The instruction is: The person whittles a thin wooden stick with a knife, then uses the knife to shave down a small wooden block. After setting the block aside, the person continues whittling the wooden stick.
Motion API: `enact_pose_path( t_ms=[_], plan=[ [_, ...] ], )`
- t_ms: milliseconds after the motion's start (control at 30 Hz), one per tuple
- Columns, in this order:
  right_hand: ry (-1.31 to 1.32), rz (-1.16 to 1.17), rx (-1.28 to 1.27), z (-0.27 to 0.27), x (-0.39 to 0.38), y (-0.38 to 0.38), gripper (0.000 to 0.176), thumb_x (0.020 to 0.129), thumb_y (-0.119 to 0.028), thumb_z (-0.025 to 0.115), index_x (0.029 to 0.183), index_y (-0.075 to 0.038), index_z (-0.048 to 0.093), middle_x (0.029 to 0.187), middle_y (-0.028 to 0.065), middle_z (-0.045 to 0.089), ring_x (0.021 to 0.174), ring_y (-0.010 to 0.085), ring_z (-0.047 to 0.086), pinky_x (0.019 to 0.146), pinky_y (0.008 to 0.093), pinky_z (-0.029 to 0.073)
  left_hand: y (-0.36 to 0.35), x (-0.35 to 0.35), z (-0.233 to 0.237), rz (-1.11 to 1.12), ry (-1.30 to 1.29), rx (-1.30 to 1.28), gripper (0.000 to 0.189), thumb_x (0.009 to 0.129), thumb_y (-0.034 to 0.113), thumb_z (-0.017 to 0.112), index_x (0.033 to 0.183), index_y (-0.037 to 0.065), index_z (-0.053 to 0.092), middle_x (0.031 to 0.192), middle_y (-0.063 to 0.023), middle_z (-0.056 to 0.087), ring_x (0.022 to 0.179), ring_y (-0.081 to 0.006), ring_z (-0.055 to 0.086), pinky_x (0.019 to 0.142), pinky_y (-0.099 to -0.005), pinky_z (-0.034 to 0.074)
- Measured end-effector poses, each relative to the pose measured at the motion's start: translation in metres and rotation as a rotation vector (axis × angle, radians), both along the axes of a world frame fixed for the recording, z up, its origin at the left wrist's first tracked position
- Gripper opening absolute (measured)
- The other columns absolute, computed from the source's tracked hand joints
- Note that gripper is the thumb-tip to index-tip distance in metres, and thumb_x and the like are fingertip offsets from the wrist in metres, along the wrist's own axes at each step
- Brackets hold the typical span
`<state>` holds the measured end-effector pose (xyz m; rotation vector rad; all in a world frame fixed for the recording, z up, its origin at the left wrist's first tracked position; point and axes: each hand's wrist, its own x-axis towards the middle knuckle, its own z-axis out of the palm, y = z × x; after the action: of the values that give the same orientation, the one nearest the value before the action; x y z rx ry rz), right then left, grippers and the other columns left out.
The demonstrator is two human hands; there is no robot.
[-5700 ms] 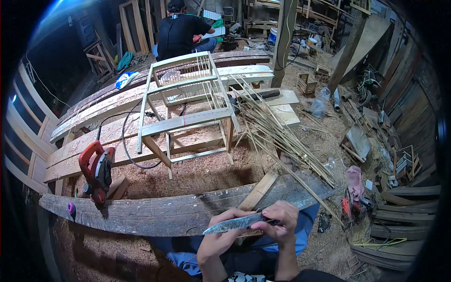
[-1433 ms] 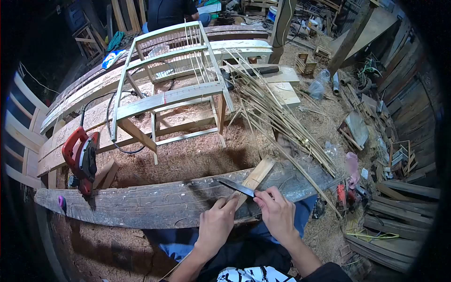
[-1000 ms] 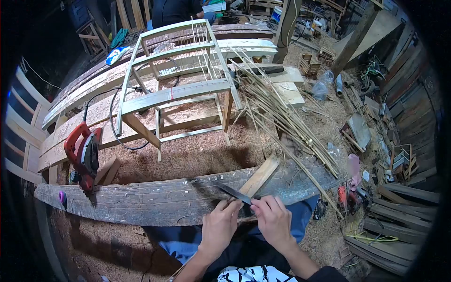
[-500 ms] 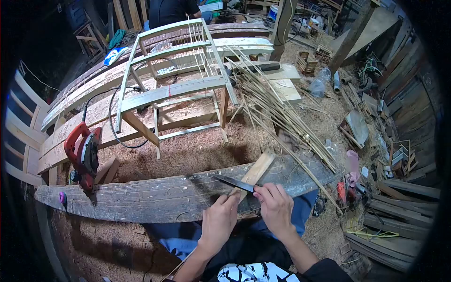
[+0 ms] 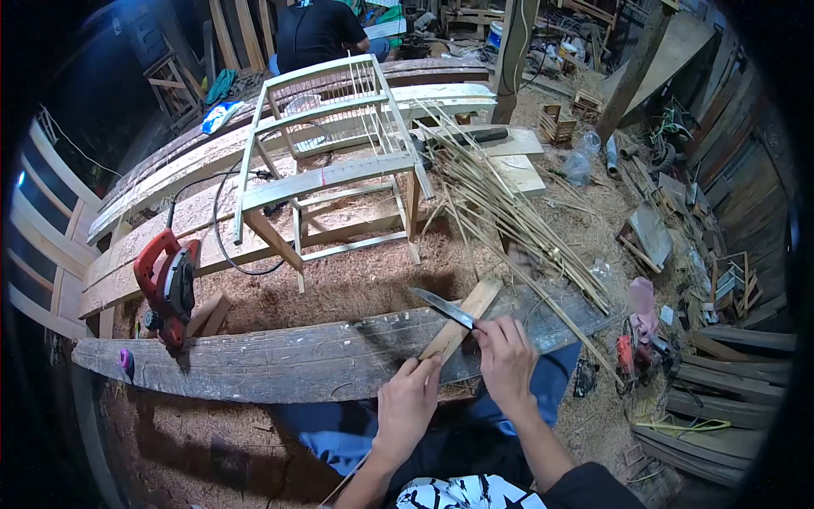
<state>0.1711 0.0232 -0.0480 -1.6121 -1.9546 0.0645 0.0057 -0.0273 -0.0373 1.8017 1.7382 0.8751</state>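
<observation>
- We're at the plank's (image 5: 280,360) near edge, right of middle. The red saw (image 5: 170,288) is well apart by its left end, and bamboo strips (image 5: 500,212) crowd the right end.
- Our right hand (image 5: 507,356) is closed round the knife (image 5: 443,306), blade across the slat (image 5: 485,297).
- Our left hand (image 5: 407,407) pinches the slat's near end.
- The slat's pale and flat, angled across the plank.

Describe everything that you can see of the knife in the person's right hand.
The knife has a long, narrow, dark metal blade that tapers to a point; it looks dull rather than shiny. Its handle is hidden inside the right hand, which is closed around it. The blade points up and left in the picture, away from the person, and crosses the pale wooden slat that lies on the dark plank. Whether the edge touches the slat cannot be told.
</observation>
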Motion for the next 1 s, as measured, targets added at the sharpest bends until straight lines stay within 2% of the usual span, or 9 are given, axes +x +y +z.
enact_pose_path(
  t_ms=[67, 133, 167, 233, 367, 467, 633, 900, 1000],
  plan=[
    [0.169, -0.041, 0.046, 0.003, 0.001, -0.006, 0.01, 0.092, -0.019, 0.064, 0.096, -0.01, 0.067, 0.087, 0.0055, 0.06, 0.082, 0.0281, 0.06, 0.066, 0.041, 0.048, -0.001, 0.003, 0.006, 0.013, -0.018, -0.035, 0.015, 0.092, 0.013, 0.063, 0.106, 0.008, 0.068, 0.081, -0.0147, 0.06, 0.067, -0.0382, 0.063, 0.057, -0.0467, 0.049],
    [0.228, -0.053, 0.03, 0.009, 0.003, -0.011, 0.015, 0.094, -0.023, 0.064, 0.099, -0.009, 0.067, 0.088, 0.007, 0.061, 0.083, 0.0284, 0.062, 0.068, 0.0401, 0.049, 0.001, 0.0, 0.013, 0.033, -0.105, -0.025, 0.017, 0.089, 0.004, 0.066, 0.105, 0.001, 0.069, 0.076, -0.0127, 0.058, 0.06, -0.0225, 0.057, 0.056, -0.033, 0.046],
    [0.289, -0.049, -0.018, 0.012, 0.002, -0.013, 0.017, 0.094, -0.025, 0.065, 0.099, -0.009, 0.067, 0.088, 0.0072, 0.061, 0.083, 0.0277, 0.062, 0.068, 0.0395, 0.049, 0.002, -0.001, 0.02, 0.031, -0.099, -0.017, 0.017, 0.089, 0.004, 0.066, 0.105, 0.001, 0.069, 0.076, -0.0127, 0.058, 0.06, -0.0225, 0.057, 0.056, -0.033, 0.046],
    [0.403, -0.037, -0.119, 0.023, 0.0, -0.016, 0.026, 0.092, -0.033, 0.068, 0.1, -0.008, 0.067, 0.086, 0.0079, 0.062, 0.081, 0.0256, 0.064, 0.068, 0.0369, 0.049, 0.005, -0.004, 0.037, 0.029, -0.272, -0.057, 0.018, 0.089, 0.002, 0.067, 0.106, 0.0, 0.069, 0.077, -0.0087, 0.061, 0.06, -0.0123, 0.053, 0.056, -0.0271, 0.044],
    [0.533, 0.126, -0.016, 0.047, -0.004, -0.007, 0.031, 0.09, -0.036, 0.07, 0.095, -0.005, 0.068, 0.082, 0.0085, 0.064, 0.073, 0.0261, 0.064, 0.064, 0.036, 0.05, 0.008, -0.009, 0.057, 0.008, -0.46, -0.077, 0.017, 0.093, 0.0, 0.063, 0.11, -0.004, 0.065, 0.081, -0.0033, 0.065, 0.069, -0.0044, 0.054, 0.06, -0.0213, 0.044],
    [0.604, 0.261, -0.029, 0.068, -0.012, 0.003, 0.03, 0.088, -0.034, 0.073, 0.093, -0.005, 0.069, 0.083, 0.0091, 0.065, 0.074, 0.0263, 0.066, 0.064, 0.0356, 0.051, 0.012, -0.007, 0.077, 0.04, -0.619, -0.069, 0.015, 0.094, 0.002, 0.061, 0.108, -0.003, 0.064, 0.083, -0.0094, 0.07, 0.067, -0.0065, 0.059, 0.058, -0.024, 0.046],
    [0.713, 0.366, -0.008, 0.086, -0.026, 0.018, 0.035, 0.08, -0.03, 0.08, 0.098, -0.002, 0.071, 0.086, 0.0096, 0.066, 0.075, 0.0211, 0.065, 0.067, 0.0309, 0.051, 0.019, -0.002, 0.099, 0.063, -0.77, -0.09, 0.015, 0.099, 0.003, 0.055, 0.109, -0.004, 0.063, 0.081, -0.0028, 0.066, 0.072, -0.0044, 0.058, 0.061, -0.0204, 0.045],
    [0.626, 0.29, 0.04, 0.068, -0.019, 0.002, 0.039, 0.072, -0.028, 0.084, 0.102, -0.006, 0.074, 0.082, 0.007, 0.065, 0.071, 0.0216, 0.066, 0.062, 0.0321, 0.052, 0.019, 0.007, 0.062, 0.069, -0.988, -0.153, 0.011, 0.098, 0.001, 0.055, 0.105, -0.004, 0.062, 0.084, -0.0017, 0.062, 0.075, -0.0054, 0.054, 0.067, -0.0226, 0.046],
    [0.688, 0.262, 0.046, 0.063, -0.018, 0.002, 0.038, 0.073, -0.027, 0.084, 0.103, -0.005, 0.074, 0.083, 0.0069, 0.065, 0.072, 0.0213, 0.066, 0.062, 0.0318, 0.051, 0.023, 0.012, 0.053, 0.04, -0.766, 0.006, 0.012, 0.095, -0.002, 0.056, 0.105, -0.004, 0.062, 0.082, -0.0022, 0.062, 0.074, -0.006, 0.054, 0.067, -0.0229, 0.046]
  ],
)
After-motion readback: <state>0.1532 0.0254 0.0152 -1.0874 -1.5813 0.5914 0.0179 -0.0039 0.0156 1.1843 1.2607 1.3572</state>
